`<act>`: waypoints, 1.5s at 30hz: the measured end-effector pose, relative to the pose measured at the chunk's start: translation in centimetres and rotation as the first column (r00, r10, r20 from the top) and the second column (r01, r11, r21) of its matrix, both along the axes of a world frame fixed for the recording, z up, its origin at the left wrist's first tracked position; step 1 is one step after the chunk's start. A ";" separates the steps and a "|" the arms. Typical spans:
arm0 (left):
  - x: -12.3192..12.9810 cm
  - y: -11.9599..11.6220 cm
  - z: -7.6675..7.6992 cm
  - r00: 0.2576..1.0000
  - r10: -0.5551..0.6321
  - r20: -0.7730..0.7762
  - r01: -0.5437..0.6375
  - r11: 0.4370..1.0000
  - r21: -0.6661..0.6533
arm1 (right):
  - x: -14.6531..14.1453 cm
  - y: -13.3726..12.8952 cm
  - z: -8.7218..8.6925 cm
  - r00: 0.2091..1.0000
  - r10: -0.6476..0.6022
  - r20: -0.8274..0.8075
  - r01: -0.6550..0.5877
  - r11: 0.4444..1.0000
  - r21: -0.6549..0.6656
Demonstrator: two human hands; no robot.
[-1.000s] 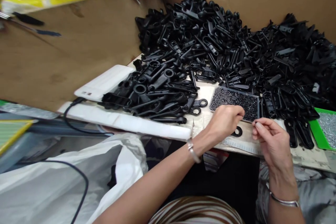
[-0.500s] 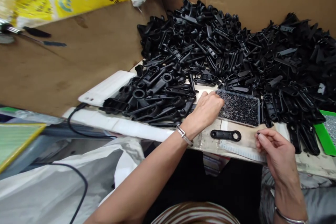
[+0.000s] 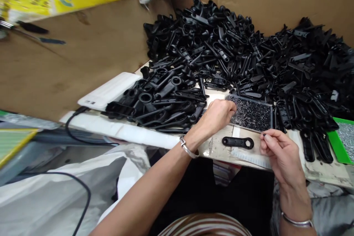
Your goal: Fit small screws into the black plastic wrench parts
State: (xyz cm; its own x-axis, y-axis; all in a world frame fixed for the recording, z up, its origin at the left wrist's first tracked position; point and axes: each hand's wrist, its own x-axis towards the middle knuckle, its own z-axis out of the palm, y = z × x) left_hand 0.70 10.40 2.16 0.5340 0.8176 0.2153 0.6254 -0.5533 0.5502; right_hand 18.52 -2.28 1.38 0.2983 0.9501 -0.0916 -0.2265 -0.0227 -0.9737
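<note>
Black bit (image 3: 264,135), prob. light, stiff, slippery: best held by fingertips, as R hand (image 3: 282,153) pinches it. L hand (image 3: 217,115) curls at tray (image 3: 271,117) edge; from here can't tell if gripping.

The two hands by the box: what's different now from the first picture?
The left hand moved left, from over the front of the box to its left end, fully uncovering the flat black part. The right hand barely moved, and pinches a small black piece near the box's front right corner. The box, flat part and black heap stayed put.
</note>
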 end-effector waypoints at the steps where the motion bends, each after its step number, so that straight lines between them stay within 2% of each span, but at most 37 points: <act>1: -0.1 -0.1 0.0 0.999 0.019 0.032 -0.019 1.000 -0.009 | -0.3 0.2 0.0 1.000 0.004 -0.008 -0.004 1.000 0.003; 7: -0.4 -1.4 0.5 0.975 0.097 0.201 -0.090 0.995 -0.044 | -1.5 1.1 0.1 0.998 -0.003 -0.059 0.003 1.000 0.004; 12: -0.2 -1.9 0.6 0.951 0.186 0.246 -0.145 0.974 -0.175 | -2.1 1.6 0.3 0.999 -0.001 -0.055 0.001 1.000 0.007; 14: -0.2 -2.1 0.7 0.922 0.208 0.325 -0.126 0.958 -0.256 | -2.2 1.7 0.3 0.999 -0.008 -0.050 0.009 1.000 0.018; 16: 0.0 -2.4 0.8 0.845 0.236 0.479 -0.027 0.915 -0.402 | -2.3 1.8 0.3 0.998 -0.010 -0.056 0.011 1.000 0.024; 19: 0.3 -3.0 0.6 0.664 0.349 0.662 0.171 0.791 -0.588 | -2.4 2.0 0.2 0.996 0.017 -0.088 -0.015 1.000 0.023; 20: 0.5 -3.1 0.5 0.619 0.381 0.687 0.197 0.771 -0.605 | -2.4 2.1 0.2 0.995 0.029 -0.098 -0.027 0.999 0.020; 22: 0.8 -3.2 0.1 0.582 0.403 0.706 0.157 0.796 -0.584 | -2.5 2.2 0.1 0.994 0.044 -0.104 -0.043 0.999 0.017; 24: 1.0 -3.0 -0.2 0.591 0.389 0.707 0.067 0.849 -0.523 | -2.7 2.3 0.1 0.994 0.048 -0.094 -0.047 0.999 0.018; 26: 1.2 -3.0 -0.3 0.602 0.382 0.701 0.029 0.867 -0.497 | -3.0 2.5 0.2 0.996 0.049 -0.072 -0.047 0.999 0.025; 31: 1.4 -3.4 -0.1 0.532 0.452 0.716 0.125 0.795 -0.594 | -3.9 3.4 0.5 0.999 0.006 -0.033 -0.005 1.000 0.027; 33: 1.5 -3.6 -0.1 0.509 0.445 0.737 0.149 0.798 -0.584 | -4.2 4.0 0.5 0.999 -0.005 -0.052 0.006 1.000 0.018; 36: 1.6 -3.8 -0.3 0.543 0.371 0.754 0.133 0.848 -0.513 | -4.3 4.7 0.3 0.996 -0.007 -0.089 0.009 1.000 0.020; 40: 1.4 -4.1 -0.4 0.661 0.276 0.698 0.010 0.927 -0.375 | -4.3 5.0 0.0 1.000 -0.020 -0.021 0.021 0.999 0.040; 43: 1.4 -4.5 -0.3 0.758 0.246 0.604 -0.108 0.961 -0.256 | -4.4 4.7 -0.3 0.977 -0.072 0.199 0.057 0.995 0.081; 45: 1.4 -4.6 -0.4 0.756 0.274 0.594 -0.119 0.951 -0.286 | -4.6 4.4 -0.5 0.886 -0.154 0.437 0.087 0.982 0.170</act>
State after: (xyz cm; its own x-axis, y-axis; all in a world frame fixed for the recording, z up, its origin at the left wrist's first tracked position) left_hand 2.09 5.84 1.78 0.1678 0.9547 0.2456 0.1854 -0.2752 0.9433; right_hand 13.95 2.16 0.90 0.3886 0.8970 0.2105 0.2401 0.1220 -0.9631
